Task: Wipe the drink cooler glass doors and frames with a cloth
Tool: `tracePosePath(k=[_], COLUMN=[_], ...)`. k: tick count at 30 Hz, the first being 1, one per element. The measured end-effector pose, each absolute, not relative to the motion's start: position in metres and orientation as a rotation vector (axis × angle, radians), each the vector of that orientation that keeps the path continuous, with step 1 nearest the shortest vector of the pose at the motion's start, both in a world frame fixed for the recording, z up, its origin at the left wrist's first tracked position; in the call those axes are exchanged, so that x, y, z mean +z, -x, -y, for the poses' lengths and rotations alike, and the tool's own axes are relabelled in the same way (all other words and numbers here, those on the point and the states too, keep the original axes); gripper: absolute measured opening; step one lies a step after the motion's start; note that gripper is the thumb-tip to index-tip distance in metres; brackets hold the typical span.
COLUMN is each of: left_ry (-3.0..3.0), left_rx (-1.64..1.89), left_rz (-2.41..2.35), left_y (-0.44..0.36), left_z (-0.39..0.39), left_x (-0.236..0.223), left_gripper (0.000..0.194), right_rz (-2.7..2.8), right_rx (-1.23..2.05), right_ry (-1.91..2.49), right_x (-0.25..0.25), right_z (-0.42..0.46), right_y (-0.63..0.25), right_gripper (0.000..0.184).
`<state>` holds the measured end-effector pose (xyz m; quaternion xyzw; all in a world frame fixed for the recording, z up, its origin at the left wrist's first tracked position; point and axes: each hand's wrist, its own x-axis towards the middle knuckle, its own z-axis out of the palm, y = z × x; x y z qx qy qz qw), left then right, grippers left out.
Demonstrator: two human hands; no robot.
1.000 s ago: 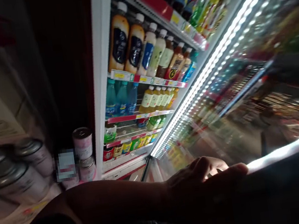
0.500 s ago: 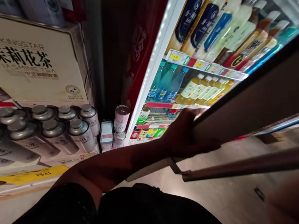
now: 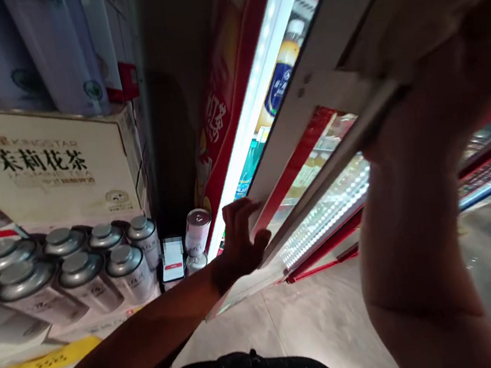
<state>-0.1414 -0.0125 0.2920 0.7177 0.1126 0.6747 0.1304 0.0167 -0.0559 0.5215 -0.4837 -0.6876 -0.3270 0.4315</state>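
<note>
A glass-fronted drinks fridge door (image 3: pixel 327 88) stands partly ajar, with a narrow lit gap along its edge. At the lower part of that edge is my left hand (image 3: pixel 242 238), its fingers curled over the frame and its thumb on the front side. A long bar handle (image 3: pixel 318 183) runs slantwise along the door. My right hand (image 3: pixel 427 21) is dark and smeared by motion near the handle's upper end; its fingers cannot be made out. Through the gap, a bottle with a dark blue label (image 3: pixel 278 89) shows inside.
On the left stand several silver-topped cans (image 3: pixel 125 269) below a jasmine tea carton (image 3: pixel 57 166). A phone with a lit screen (image 3: pixel 173 263) leans beside two stacked pink cans (image 3: pixel 198 232). The fridge's red side panel (image 3: pixel 220 97) rises behind them. Pale floor tiles (image 3: pixel 263 320) lie below.
The door has swung toward the fridge, narrowing the opening and covering most of the bottles. My left hand has shifted left and down with it. My right arm has risen into view.
</note>
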Motion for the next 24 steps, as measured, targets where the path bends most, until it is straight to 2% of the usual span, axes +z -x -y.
tracePosePath(k=[2, 3, 7, 12, 18, 21, 24], left_ry=[-2.186, -2.226, -2.278, -2.256, -2.258, -2.243, -2.241], left_rx=[1.838, 1.759, 1.523, 1.583, 1.599, 1.568, 1.536], left_rz=[-0.299, -0.335, -0.553, -0.616, -0.623, -0.628, -0.684], left_y=[0.143, 0.141, 0.122, 0.101, 0.100, 0.103, 0.105], left_z=[0.015, 0.015, 0.000, -0.030, -0.045, -0.048, -0.050], left_x=[0.293, 0.293, 0.287, 0.277, 0.282, 0.284, 0.280], left_gripper=[0.060, 0.063, 0.060, 0.044, 0.045, 0.042, 0.043], right_rz=[1.409, 1.359, 1.323, 1.494, 1.598, 1.487, 1.458], right_rx=[-0.939, -0.942, -0.894, -1.041, -1.138, -1.054, -0.791], right_ry=[1.099, 1.130, 1.274, 1.326, 1.331, 1.245, 1.002], right_x=[0.529, 0.531, 0.528, 0.528, 0.527, 0.526, 0.527], right_z=[0.044, 0.037, 0.007, -0.022, -0.043, -0.052, -0.059], right_y=[-0.009, -0.005, 0.003, -0.006, -0.016, -0.016, -0.015], right_gripper=[0.035, 0.032, 0.039, 0.045, 0.046, 0.046, 0.040])
